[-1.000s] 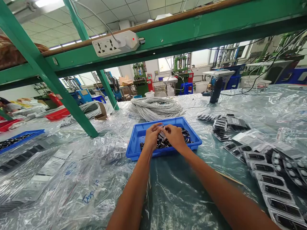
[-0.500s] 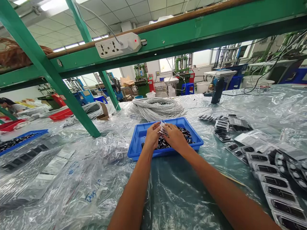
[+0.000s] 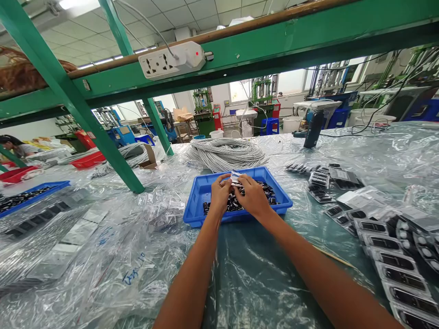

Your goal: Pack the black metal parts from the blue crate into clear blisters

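Note:
Both hands are raised over a blue plastic tray (image 3: pixel 197 220) that holds many small black shiny parts (image 3: pixel 270 194). Between them is a small white packet (image 3: pixel 236 176), possibly a clear bag with a printed label. My left hand (image 3: pixel 220 194) pinches its left side with thumb and fingertips. On the opposite side, my right hand (image 3: pixel 252 194) grips it with bent fingers. What the packet contains is too small to make out, and the fingers partly cover it.
Packaged black items (image 3: pixel 394 260) lie in rows at the right. A coil of grey cable (image 3: pixel 228 153) sits behind the tray. Clear plastic bags (image 3: pixel 103 256) cover the left side. A green post (image 3: pixel 99 137) and beam with a power strip (image 3: pixel 171 60) stand ahead.
My hands have drawn slightly apart around the packet, and more of its white and bluish face shows. The whole view has shifted a little.

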Motion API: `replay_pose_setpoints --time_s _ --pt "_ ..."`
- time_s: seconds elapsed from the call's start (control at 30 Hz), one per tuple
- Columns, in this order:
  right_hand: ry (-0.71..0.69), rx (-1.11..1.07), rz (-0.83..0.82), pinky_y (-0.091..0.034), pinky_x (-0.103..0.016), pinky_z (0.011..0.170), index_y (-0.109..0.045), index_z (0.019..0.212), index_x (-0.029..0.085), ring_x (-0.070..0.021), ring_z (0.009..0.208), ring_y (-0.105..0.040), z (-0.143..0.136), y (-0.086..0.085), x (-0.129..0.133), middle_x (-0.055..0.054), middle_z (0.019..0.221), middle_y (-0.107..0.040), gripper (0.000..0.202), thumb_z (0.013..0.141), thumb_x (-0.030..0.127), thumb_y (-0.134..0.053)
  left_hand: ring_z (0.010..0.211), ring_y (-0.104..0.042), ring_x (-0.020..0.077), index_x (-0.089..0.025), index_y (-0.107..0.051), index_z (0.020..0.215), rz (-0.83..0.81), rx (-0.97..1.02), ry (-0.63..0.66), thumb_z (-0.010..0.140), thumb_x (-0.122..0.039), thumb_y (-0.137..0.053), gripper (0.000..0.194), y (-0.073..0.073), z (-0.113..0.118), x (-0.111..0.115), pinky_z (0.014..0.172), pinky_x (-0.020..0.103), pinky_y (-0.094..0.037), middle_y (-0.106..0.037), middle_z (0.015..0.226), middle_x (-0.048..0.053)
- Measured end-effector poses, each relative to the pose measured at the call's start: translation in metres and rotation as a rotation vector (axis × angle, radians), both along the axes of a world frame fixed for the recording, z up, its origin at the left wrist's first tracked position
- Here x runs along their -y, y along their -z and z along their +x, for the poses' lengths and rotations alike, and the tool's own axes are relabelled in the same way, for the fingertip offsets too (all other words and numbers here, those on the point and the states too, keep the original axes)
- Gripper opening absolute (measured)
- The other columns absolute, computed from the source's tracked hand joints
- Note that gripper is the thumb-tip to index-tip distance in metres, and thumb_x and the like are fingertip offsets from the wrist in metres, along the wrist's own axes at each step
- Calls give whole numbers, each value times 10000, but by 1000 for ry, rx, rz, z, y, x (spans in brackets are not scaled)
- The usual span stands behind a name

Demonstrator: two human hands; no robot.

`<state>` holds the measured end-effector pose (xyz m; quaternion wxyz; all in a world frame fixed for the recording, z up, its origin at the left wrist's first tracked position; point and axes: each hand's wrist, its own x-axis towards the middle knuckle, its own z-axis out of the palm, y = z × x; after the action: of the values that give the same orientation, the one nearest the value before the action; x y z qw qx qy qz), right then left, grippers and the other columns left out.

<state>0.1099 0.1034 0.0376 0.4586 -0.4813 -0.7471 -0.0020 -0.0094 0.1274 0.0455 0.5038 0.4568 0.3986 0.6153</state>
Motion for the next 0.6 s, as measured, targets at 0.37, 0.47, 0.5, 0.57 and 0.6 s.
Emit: replay_pose_setpoints --time_s 0.37,0.47,0.5,0.57,0.6 --pt "-282 -663 -473 -598 -335 660 -628 755 175 -194 719 -669 17 -7 -7 -24 715 -683 283 787 454 -653 651 -610 145 -169 -711 896 213 -234 18 709 -264 -697 210 -6 -3 1 667 271 -491 -678 724 19" --pt "-306 -638 -503 -613 -348 714 -694 878 165 -206 840 -686 20 -2 -11 -48 852 -723 217 839 338 -570 561 -588 143 -157 -703 833 103 -340 -203 719 -226 -673 137 -8 -18 -7 601 267 -470 -643 645 10" --pt "-266 -595 -478 -604 -361 768 -705 934 168 -214 905 -688 20 -2 -12 -62 924 -735 222 849 304 -552 548 -579 141 -153 -693 815 76 -355 -296 727 -220 -664 115 -9 -25 -10 591 265 -463 -625 629 6" --pt "-160 -501 -416 -568 -377 860 -709 1022 180 -224 1009 -679 23 -8 -13 -80 1037 -738 249 863 261 -534 576 -573 139 -150 -661 861 54 -334 -491 774 -230 -620 125 -13 -46 -14 617 267 -463 -593 654 -3" --pt "-111 -458 -386 -552 -374 879 -707 1044 187 -223 1031 -674 25 -13 -13 -82 1062 -737 260 870 252 -525 625 -576 140 -151 -636 925 56 -308 -596 808 -233 -582 153 -17 -58 -14 659 271 -471 -581 702 -5"
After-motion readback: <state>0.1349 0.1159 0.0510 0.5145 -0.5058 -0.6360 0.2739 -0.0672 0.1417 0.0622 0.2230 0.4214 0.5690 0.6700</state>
